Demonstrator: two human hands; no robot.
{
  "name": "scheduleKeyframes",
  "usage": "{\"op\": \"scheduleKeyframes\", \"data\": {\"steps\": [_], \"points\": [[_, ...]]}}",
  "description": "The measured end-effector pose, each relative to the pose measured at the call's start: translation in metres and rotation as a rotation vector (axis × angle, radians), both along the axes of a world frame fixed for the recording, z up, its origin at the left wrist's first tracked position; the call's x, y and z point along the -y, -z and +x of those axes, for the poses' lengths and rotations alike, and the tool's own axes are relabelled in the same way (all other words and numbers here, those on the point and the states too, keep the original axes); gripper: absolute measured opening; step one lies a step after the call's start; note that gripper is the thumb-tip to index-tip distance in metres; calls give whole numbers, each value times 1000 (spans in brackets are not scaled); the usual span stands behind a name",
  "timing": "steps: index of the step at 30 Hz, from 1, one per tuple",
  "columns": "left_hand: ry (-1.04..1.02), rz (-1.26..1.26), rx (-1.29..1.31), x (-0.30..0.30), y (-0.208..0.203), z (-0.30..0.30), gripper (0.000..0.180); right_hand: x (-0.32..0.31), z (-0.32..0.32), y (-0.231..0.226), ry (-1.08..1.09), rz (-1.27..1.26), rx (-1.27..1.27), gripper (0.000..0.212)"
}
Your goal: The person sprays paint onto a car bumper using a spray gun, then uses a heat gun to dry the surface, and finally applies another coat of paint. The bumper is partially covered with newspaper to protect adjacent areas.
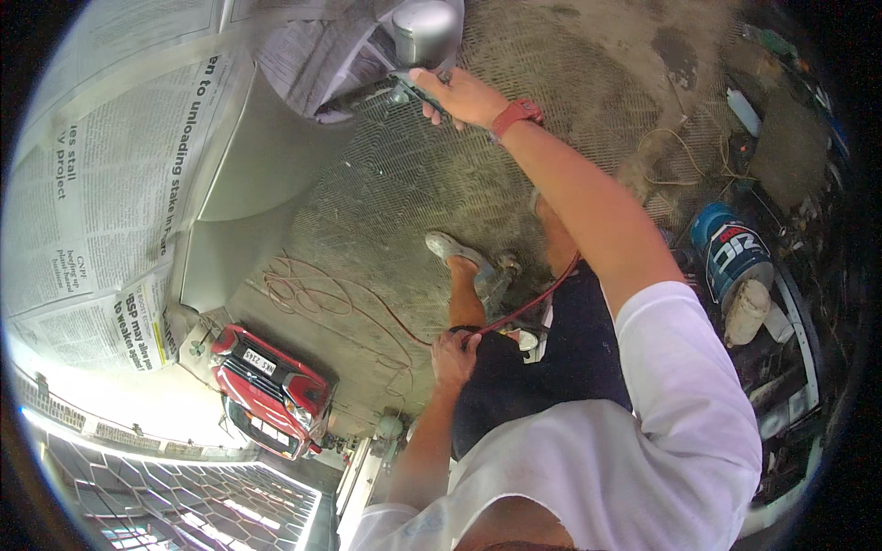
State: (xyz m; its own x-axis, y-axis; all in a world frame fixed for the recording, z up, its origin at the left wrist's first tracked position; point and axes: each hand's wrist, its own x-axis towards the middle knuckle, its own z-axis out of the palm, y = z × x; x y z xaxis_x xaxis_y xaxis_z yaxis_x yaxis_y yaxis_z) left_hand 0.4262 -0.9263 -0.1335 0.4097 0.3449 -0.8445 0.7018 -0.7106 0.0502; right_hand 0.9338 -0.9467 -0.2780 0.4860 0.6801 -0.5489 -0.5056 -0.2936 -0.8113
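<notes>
Right-hand grip: wrapped around the handle of a spray gun in the head view; the right hand [469, 96] has its thumb along the top, and I cannot tell whether the trigger is pulled.
Spray gun [420, 85]: held out at the top of the view, just beside the newspaper-lined opening of the panel, its silver cup [427, 39] above the handle.
Left-hand grip: the left hand [454, 358] is narrow, fingers curled on a red hose [514, 315] beside the thigh.
Hose run: loose loops lie on the floor [386, 207] to the left; the other way it passes behind the right arm, so its link to the gun is hidden.
Gray panel [257, 156]: curved, smooth, on the left, bordered by newspaper [119, 174] sheets.
Around: a red car [276, 395] at lower left, a blue can [735, 253] on the right among clutter.
Step in hand: probably coating the gray panel, judging by the gun's position beside it; no mist shows clearly.
Next move: seems to call for a steady wrist, an even gap to the surface and enough slack hose, kept off the paint.
</notes>
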Motion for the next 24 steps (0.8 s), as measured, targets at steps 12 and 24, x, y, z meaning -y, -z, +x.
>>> {"op": "scheduleKeyframes", "data": {"steps": [12, 24], "points": [[-140, 292, 15, -10, -18, -33, 34, 7, -92, -34, 115, -156, -21, 62], [-354, 756, 141, -167, -51, -314, 38, -94, -332, -77, 535, -282, 251, 56]]}}
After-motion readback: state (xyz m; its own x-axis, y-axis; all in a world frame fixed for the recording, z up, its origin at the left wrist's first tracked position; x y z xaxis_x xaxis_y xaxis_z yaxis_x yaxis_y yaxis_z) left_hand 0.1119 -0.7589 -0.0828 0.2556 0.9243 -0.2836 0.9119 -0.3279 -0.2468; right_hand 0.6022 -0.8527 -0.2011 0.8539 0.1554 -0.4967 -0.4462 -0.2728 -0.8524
